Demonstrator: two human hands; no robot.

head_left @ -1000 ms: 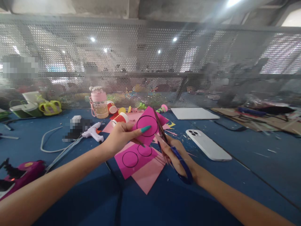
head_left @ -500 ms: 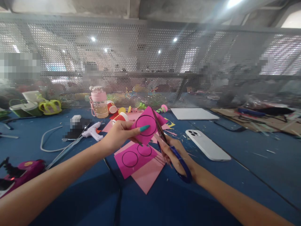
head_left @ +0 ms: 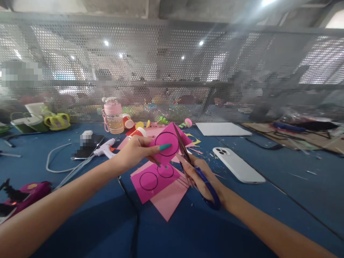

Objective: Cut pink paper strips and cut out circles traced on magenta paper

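Between thumb and fingers, my left hand (head_left: 137, 152) pinches a magenta paper piece (head_left: 167, 145) with a black circle drawn on it. My right hand (head_left: 201, 175) is closed round the blue handles of a pair of scissors (head_left: 208, 188). The dark blades point up and away, lying along the right edge of the held paper, close to the circle's line. Below, a magenta sheet (head_left: 145, 191) with two drawn circles lies on a pale pink sheet (head_left: 168, 208). Part of the lower sheets is hidden by the held paper and my fingers.
A white phone (head_left: 239, 166) lies to the right, a white board (head_left: 223, 129) behind it. At left are a glue gun (head_left: 105, 148), a dark phone (head_left: 88, 145) and a magenta power strip (head_left: 29, 191). A pink bottle (head_left: 113, 116) and paper cups (head_left: 138, 133) stand near the mesh panel (head_left: 172, 71).
Hardly anything differs. The camera view shifts very slightly, while both hands keep their places on the magenta paper and the scissors.
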